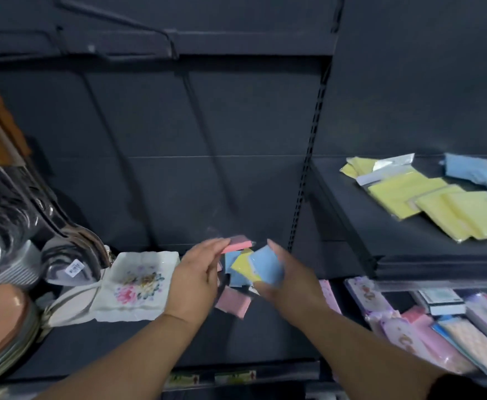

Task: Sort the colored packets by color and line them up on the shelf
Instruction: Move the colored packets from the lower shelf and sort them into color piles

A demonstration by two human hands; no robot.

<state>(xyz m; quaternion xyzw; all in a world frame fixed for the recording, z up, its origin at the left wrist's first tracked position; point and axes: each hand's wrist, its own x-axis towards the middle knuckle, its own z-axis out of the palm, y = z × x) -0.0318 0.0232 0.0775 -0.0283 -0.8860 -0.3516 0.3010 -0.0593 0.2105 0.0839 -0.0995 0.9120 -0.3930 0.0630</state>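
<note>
A small heap of colored packets lies on the dark lower shelf (150,342) in front of me. My left hand (196,278) holds a pink packet (236,245) at its fingertips above the heap. My right hand (288,281) grips a blue packet (267,264), with a yellow packet (243,265) showing just left of it. Another pink packet (232,304) lies flat on the shelf below both hands. On the raised shelf (409,246) to the right, yellow packets (450,206) lie in an overlapping row, and blue packets (479,174) sit behind them at the far right.
A folded white cloth with a flower print (135,284) lies left of the heap. Dark bags and round plates (5,327) crowd the left edge. Pink and patterned packaged goods (427,324) fill the bottom-right shelf. A slotted upright post (308,168) divides the shelf bays.
</note>
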